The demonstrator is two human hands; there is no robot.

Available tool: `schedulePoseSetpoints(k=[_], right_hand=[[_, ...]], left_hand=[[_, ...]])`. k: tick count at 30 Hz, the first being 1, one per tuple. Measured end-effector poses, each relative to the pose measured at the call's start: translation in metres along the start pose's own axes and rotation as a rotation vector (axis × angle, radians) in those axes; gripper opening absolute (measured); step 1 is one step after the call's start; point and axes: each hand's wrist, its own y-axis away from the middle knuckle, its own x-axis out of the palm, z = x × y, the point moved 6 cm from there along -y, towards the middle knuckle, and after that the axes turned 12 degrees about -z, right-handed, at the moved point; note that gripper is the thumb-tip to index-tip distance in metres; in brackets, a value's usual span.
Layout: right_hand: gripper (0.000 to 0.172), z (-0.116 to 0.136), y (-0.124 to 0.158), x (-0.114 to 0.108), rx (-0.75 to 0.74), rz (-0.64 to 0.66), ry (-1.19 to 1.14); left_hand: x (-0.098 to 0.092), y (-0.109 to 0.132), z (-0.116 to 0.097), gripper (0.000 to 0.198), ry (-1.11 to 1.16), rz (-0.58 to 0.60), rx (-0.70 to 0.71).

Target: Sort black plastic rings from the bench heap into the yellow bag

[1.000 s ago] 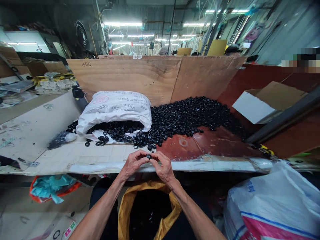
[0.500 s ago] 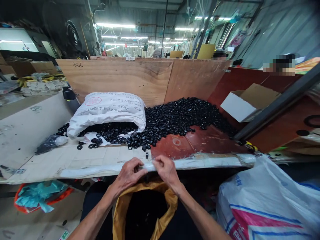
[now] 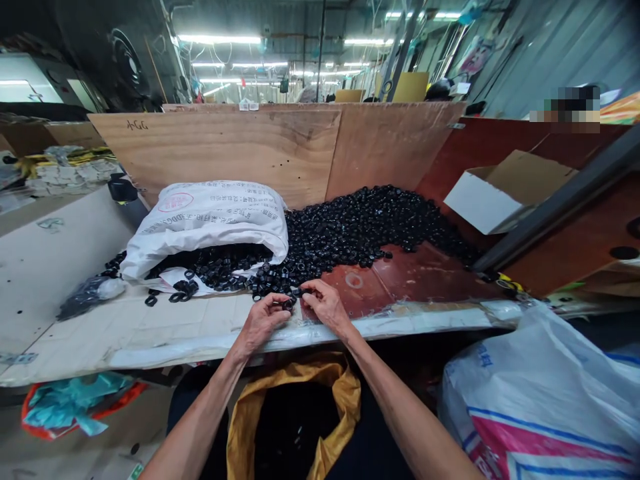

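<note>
Past a yellow bag (image 3: 241, 427), your left hand (image 3: 261, 324) is pinching a black ring (image 3: 287, 305) before the white sack (image 3: 215, 207); your right hand's (image 3: 326, 307) grip is staying unclear. More rings (image 3: 365, 223) are lying right of the sack; plywood (image 3: 230, 147) behind is reading "小GG".

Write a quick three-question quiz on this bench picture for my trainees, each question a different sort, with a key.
1. True or false: small, shiny black rings lie in the mouth of the white printed sack.
2. The open white-and-brown cardboard box is on which side of the picture? A) left B) right
3. Fill in: below the left hand and right hand, an open ____ bag shows between the forearms.

Key: 1. True; 2. B; 3. golden-yellow
</note>
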Motion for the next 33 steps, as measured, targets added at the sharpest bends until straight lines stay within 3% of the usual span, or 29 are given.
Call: schedulePoseSetpoints(k=[4, 12, 18, 21, 26, 29, 33], right_hand=[[0.021, -0.003, 0.005, 0.0, 0.155, 0.0, -0.203], [0.033, 0.003, 0.016, 0.005, 0.282, -0.014, -0.434], [0.018, 0.013, 0.017, 0.012, 0.09, 0.11, -0.268], [0.018, 0.013, 0.019, 0.016, 0.086, 0.179, -0.268], [0.024, 0.007, 0.02, 0.015, 0.162, 0.135, -0.34], [0.024, 0.006, 0.019, 0.013, 0.174, 0.11, -0.339], [0.016, 0.018, 0.017, 0.007, 0.05, 0.066, -0.32]], left_hand=[[-0.002, 0.002, -0.004, 0.041, 0.183, -0.049, -0.054], [-0.007, 0.001, -0.005, 0.048, 0.201, -0.149, -0.058], [-0.009, 0.003, -0.014, 0.029, 0.073, -0.226, 0.068], [-0.006, 0.006, -0.019, 0.021, -0.006, -0.206, 0.147], [0.0, 0.01, -0.024, 0.021, -0.168, -0.172, 0.29], [0.002, 0.01, -0.017, 0.024, -0.092, -0.182, 0.252], [0.005, 0.01, -0.009, 0.031, -0.059, -0.158, 0.216]])
